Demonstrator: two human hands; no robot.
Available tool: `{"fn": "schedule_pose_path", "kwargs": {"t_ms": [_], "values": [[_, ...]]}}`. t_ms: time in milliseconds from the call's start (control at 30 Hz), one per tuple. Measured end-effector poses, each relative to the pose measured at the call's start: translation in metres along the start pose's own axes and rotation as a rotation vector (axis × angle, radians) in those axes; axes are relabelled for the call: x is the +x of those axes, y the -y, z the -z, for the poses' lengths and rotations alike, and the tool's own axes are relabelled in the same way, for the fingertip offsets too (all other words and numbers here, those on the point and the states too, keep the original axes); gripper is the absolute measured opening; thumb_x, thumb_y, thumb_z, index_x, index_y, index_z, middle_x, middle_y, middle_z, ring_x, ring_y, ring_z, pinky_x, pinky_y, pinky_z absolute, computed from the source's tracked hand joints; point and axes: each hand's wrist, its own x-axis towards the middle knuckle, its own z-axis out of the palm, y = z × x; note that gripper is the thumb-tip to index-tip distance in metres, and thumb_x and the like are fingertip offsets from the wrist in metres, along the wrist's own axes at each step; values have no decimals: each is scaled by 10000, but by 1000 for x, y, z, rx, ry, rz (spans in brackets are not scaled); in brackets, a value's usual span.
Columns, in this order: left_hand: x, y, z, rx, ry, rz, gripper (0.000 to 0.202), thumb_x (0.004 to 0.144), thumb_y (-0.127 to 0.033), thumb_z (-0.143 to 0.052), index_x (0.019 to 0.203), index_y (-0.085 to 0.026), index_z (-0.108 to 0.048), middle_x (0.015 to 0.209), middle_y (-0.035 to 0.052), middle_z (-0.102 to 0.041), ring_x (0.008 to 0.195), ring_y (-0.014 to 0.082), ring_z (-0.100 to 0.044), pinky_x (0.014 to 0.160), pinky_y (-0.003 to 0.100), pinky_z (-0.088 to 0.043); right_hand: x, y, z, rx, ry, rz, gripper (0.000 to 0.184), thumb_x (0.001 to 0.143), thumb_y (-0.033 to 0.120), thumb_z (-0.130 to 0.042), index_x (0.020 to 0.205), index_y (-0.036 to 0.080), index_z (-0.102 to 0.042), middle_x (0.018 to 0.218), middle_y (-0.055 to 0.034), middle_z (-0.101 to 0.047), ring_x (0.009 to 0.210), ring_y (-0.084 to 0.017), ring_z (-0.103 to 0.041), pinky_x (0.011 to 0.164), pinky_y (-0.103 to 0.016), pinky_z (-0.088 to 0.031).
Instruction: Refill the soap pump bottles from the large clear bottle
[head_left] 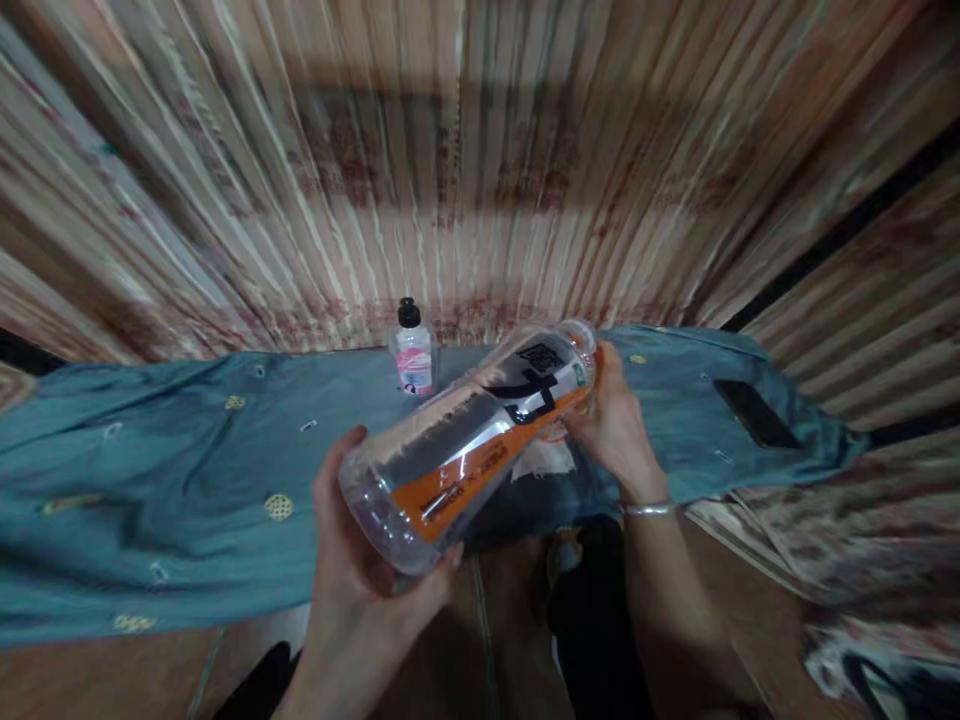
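Observation:
A large clear plastic bottle with an orange, black and silver label lies tilted in the air, its base towards me and its neck away. My left hand cups the base, thumb and fingers wrapped round it. My right hand, with a metal bangle on the wrist, is closed round the neck end. Under the bottle lies a teal cloth with small gold motifs.
A small clear bottle with a black cap and pink label stands upright on the cloth just behind the big bottle. A dark flat object lies on the cloth's right end. Patterned curtains hang close behind. A white scrap shows under the bottle.

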Motion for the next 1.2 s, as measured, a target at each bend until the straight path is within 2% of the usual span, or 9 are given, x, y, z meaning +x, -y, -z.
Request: {"fn": "schedule_pose_path", "kwargs": {"t_ms": [200,400,567,733,900,1200], "values": [[3,2,-1,1,-10,-5,1096,548,-285,-992,1500,-316,-451,1411,90,-664,1249,359,-736,1100,541,-595,-1,-6,-1,-27,-22,37,935,837,539,-655,1605,95,-360,1399,-283,-689,1201,-435,-718,975,-617,-601],[2,1,0,7,-16,-5,1083,550,-279,-984,1495,-326,-458,1395,81,-676,1171,339,-771,1025,510,-642,-1,-6,-2,-37,-33,69,916,847,526,-669,1599,107,-354,1391,-278,-689,1194,-429,-723,965,-602,-610],[1,1,-1,-5,-19,9,1101,549,-285,-982,1507,-333,-442,1381,86,-680,1191,359,-766,991,493,-658,0,-4,0,-46,-23,65,905,845,503,-667,1593,96,-358,1401,-282,-681,1214,-425,-719,982,-585,-609],[1,2,-1,0,-20,-3,1070,559,-276,-973,1496,-335,-459,1377,74,-686,1211,334,-760,1000,436,-649,-1,-5,0,-46,-21,59,918,840,505,-665,1598,92,-351,1401,-285,-679,1206,-428,-721,985,-592,-604],[2,2,-1,0,-29,-28,1076,538,-251,-982,1488,-321,-482,1399,87,-685,1138,325,-784,974,449,-666,-1,-5,0,-34,-20,62,892,851,495,-655,1596,111,-349,1405,-282,-678,1209,-427,-718,981,-602,-602],[2,0,-1,16,-16,-14,1077,553,-244,-976,1495,-336,-463,1398,80,-685,1124,316,-790,959,448,-676,0,-4,0,-49,-12,41,922,829,508,-657,1592,87,-357,1404,-285,-681,1230,-424,-713,998,-586,-601]]}}
